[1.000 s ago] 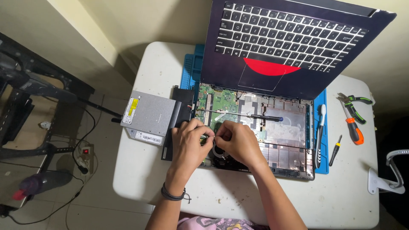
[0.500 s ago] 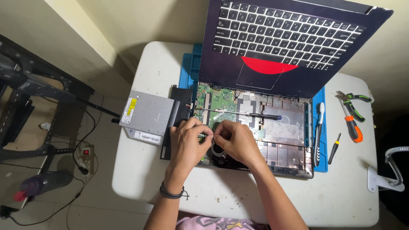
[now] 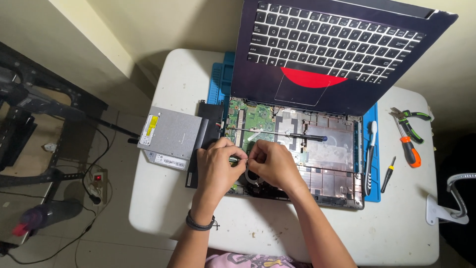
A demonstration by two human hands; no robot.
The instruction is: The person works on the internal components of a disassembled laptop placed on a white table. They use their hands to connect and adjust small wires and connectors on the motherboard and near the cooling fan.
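Left hand (image 3: 218,166): curled over the left part of the open laptop base (image 3: 322,164), fingers bent together and pinched on a small part (image 3: 237,159) that shows between the two hands; what the part is cannot be told.
Right hand (image 3: 273,166): just right of the left hand, fingertips (image 3: 252,158) drawn together on the other end of the same small part.
Small part: between the two hands' fingertips, over the base near its left front corner.
Wristband (image 3: 200,222): dark, on the left wrist.
Circuit board (image 3: 258,119): green, just beyond both hands inside the base.
Long screwdriver (image 3: 277,135): lies across the base just beyond the hands, black handle to the right.
Keyboard panel (image 3: 337,54): dark, with a red patch, tilted up beyond the base.
Drive (image 3: 168,136): flat grey box left of the left hand, on the counter's edge.
Black slab (image 3: 203,144): between the drive and the left hand, partly under that hand.
Mat (image 3: 223,82): blue, under the base.
Brush (image 3: 370,156): white-headed, right of the right hand, on the mat's edge.
Small screwdriver (image 3: 388,173): right of the brush, on the counter.
Orange screwdriver (image 3: 407,146): further right.
Pliers (image 3: 410,121): green-handled, beside the orange screwdriver.
Counter (image 3: 396,228): white, carrying all of it.
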